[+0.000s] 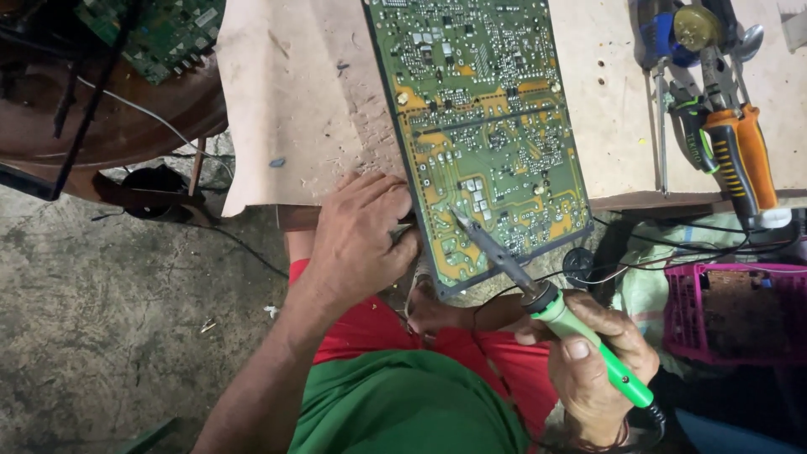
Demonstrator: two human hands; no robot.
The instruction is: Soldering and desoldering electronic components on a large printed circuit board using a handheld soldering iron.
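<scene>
A large green circuit board (483, 109) lies solder side up on a pale wooden bench (303, 109), its near corner hanging over the edge. My left hand (361, 240) grips the board's near left edge. My right hand (601, 361) is closed around the green handle of a soldering iron (546, 303). The iron's metal tip rests on the board near its lower middle.
Pliers with orange and black handles (740, 155), a screwdriver and other tools lie at the bench's right. A pink plastic basket (731, 315) with cables sits below on the right. Another green circuit board (160, 34) rests on a dark round table at the upper left. Concrete floor shows below.
</scene>
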